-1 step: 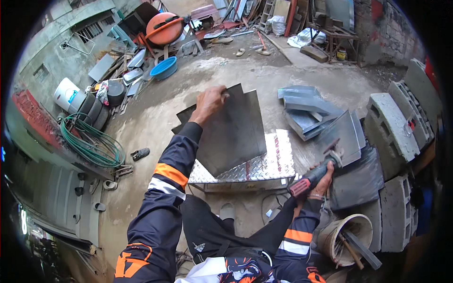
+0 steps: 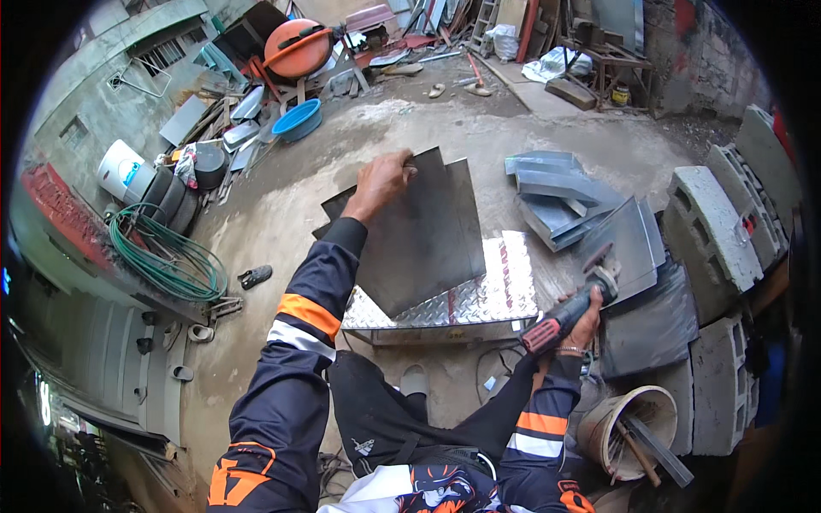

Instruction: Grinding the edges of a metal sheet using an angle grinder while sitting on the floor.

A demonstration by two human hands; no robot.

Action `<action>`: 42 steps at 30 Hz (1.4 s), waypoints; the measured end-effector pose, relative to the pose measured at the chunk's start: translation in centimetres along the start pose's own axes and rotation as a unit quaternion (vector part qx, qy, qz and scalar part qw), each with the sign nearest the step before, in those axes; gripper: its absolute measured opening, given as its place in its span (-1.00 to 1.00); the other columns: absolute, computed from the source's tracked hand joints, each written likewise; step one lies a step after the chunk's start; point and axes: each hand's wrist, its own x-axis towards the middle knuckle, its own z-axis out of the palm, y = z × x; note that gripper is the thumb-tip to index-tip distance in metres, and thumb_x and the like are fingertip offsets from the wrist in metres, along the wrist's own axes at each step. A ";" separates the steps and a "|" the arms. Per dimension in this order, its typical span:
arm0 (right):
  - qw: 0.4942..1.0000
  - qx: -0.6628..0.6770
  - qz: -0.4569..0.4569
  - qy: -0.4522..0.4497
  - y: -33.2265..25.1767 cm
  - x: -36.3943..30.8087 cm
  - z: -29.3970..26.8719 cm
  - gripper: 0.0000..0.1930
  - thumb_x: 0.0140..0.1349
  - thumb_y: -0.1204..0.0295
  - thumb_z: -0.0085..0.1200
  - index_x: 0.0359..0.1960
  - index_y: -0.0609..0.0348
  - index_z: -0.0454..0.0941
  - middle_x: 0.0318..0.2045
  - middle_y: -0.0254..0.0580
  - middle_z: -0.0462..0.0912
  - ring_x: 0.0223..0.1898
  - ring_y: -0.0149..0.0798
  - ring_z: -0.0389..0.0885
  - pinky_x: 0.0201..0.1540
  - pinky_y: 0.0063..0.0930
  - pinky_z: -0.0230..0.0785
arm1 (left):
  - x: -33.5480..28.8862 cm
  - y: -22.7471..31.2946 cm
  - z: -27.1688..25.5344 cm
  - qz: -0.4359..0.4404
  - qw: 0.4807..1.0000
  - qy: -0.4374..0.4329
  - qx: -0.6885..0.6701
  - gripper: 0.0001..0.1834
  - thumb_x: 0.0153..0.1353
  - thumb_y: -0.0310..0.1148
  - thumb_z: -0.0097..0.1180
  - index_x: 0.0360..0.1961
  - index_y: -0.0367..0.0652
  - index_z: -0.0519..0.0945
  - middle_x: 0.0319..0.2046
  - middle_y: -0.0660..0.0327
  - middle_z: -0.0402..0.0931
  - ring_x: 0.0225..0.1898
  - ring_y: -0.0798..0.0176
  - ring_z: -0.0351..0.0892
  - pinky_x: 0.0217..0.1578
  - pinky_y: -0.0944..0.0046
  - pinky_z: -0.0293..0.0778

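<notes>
My left hand [image 2: 382, 184] is closed on the far edge of a dark, notched metal sheet [image 2: 419, 239]. This sheet lies tilted across a low bench topped with diamond-pattern plate [image 2: 509, 291]; other sheet corners stick out on its left. In my right hand [image 2: 583, 327] is an angle grinder [image 2: 556, 329], dark with a red rear body, held off to the right of the bench. Its disc [image 2: 599, 256] points away from me, over some flat grey sheets [image 2: 629, 248], and appears apart from the sheet under my left hand.
Bent metal pieces [image 2: 564, 192] lie on the floor beyond the bench's right side. Concrete blocks [image 2: 705, 227] line the right. Near my right forearm stands a bucket [image 2: 599, 427] of metal and wood offcuts. A green hose coil [image 2: 162, 256] and blue basin [image 2: 297, 121] are at left.
The grinder in my right hand has turned slightly, so more of its disc's face shows. My left hand keeps its grip on the metal sheet.
</notes>
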 end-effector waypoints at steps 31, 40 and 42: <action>0.906 -0.400 -0.109 -0.088 15.0 1.1 23.6 -0.40 -0.02 -0.04 0.33 -0.25 0.34 0.57 -0.34 0.08 0.68 -0.27 0.00 0.68 -0.15 -0.22 0.47 | -3.5 -2.9 -1.8 -0.189 0.967 -0.042 0.165 -0.40 0.14 0.08 0.19 0.11 -0.04 0.54 -0.10 -0.05 0.63 -0.01 -0.12 0.59 -0.04 -0.05 0.47; 0.894 -0.406 -0.142 -0.127 15.4 0.7 24.3 -0.35 0.01 0.06 0.32 -0.09 0.39 0.40 -0.26 0.23 0.64 -0.19 0.18 0.65 -0.10 -0.09 0.46 | -4.2 -1.7 -1.8 -0.161 0.971 0.002 0.175 -0.54 0.17 0.05 0.17 -0.03 -0.01 0.59 -0.21 -0.05 0.65 -0.11 -0.11 0.63 -0.15 -0.06 0.50; 0.890 -0.405 -0.163 -0.132 15.2 0.8 24.4 -0.36 0.02 0.07 0.32 -0.09 0.39 0.39 -0.27 0.24 0.64 -0.19 0.19 0.65 -0.11 -0.08 0.46 | -4.4 -1.3 -1.9 -0.158 0.970 -0.002 0.183 -0.55 0.17 0.05 0.18 -0.06 -0.01 0.59 -0.24 -0.02 0.66 -0.14 -0.11 0.64 -0.18 -0.05 0.51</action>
